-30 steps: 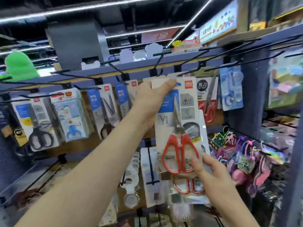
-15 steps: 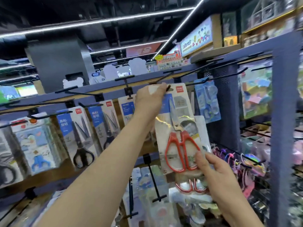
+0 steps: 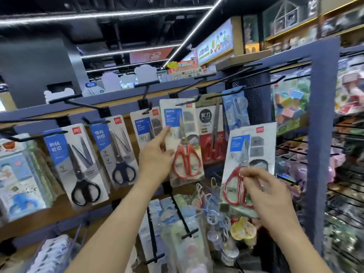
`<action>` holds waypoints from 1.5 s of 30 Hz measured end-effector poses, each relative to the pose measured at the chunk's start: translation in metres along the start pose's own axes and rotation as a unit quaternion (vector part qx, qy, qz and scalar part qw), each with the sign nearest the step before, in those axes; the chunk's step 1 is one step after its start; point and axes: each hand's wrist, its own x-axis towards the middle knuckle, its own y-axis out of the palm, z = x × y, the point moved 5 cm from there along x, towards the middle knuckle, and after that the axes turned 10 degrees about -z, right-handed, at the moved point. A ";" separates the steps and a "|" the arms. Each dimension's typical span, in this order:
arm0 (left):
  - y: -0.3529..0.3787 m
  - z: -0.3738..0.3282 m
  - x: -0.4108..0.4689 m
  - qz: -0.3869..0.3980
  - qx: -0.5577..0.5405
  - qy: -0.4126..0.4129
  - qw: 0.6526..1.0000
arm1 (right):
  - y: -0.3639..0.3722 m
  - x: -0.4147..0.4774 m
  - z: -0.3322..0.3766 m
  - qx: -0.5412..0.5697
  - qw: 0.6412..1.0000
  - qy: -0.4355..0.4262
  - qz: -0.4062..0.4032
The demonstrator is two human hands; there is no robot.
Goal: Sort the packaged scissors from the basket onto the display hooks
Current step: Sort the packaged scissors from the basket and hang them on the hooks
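A packaged pair of red-handled scissors (image 3: 185,142) hangs from a black display hook (image 3: 186,103) in the upper row. My left hand (image 3: 157,156) lies against that pack's left edge, index finger stretched upward along it. My right hand (image 3: 267,192) pinches the lower part of a second red-handled scissors pack (image 3: 252,146), held upright in the air to the right of the hung one and away from the hooks. The basket cannot be made out for certain.
Other scissors packs hang to the left: black-handled (image 3: 78,164), dark blue-handled (image 3: 118,150), and a blue-label pack (image 3: 145,125). A red and black pack (image 3: 210,133) hangs behind. A blue rack post (image 3: 319,134) stands right. Lower hooks (image 3: 185,221) jut forward over small goods.
The front pack now hangs alone; my left hand has dropped from its top to its left edge. My right hand has drawn the second pack out to the right. The view shifted right.
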 end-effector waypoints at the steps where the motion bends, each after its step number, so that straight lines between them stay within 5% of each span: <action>1: 0.004 0.003 0.006 -0.009 0.029 0.016 0.999 | -0.005 -0.002 -0.002 0.000 1.000 -0.008 -0.002; 14: 0.050 0.017 0.027 -0.015 0.264 0.058 0.963 | -0.010 0.017 -0.019 0.158 0.983 0.000 0.087; 17: 0.040 -0.012 0.014 -0.016 0.055 0.012 0.998 | -0.009 0.026 -0.023 0.182 0.977 0.005 0.109; 19: 0.042 -0.039 0.002 0.048 -0.173 -0.094 0.979 | -0.007 0.030 -0.026 0.196 0.972 0.012 0.132; 21: 0.041 -0.060 -0.003 0.064 -0.237 -0.149 0.958 | -0.004 0.031 -0.027 0.211 0.965 0.015 0.154; 25: 0.026 -0.084 -0.010 0.006 -0.288 -0.154 0.945 | 0.000 0.033 -0.025 0.225 0.957 -0.010 0.185; 31: -0.002 -0.119 -0.009 -0.094 -0.297 -0.021 0.950 | 0.013 0.036 -0.016 0.214 0.943 -0.011 0.256; 34: -0.008 -0.118 0.001 -0.130 -0.296 -0.021 0.946 | 0.021 0.038 -0.006 0.222 0.940 -0.012 0.260; 42: 0.006 -0.088 0.010 -0.096 -0.255 -0.120 0.955 | 0.037 0.036 -0.001 0.238 0.928 0.044 0.283; 45: 0.006 -0.082 -0.009 -0.037 -0.230 -0.071 0.970 | 0.041 0.038 -0.001 0.201 0.940 0.040 0.272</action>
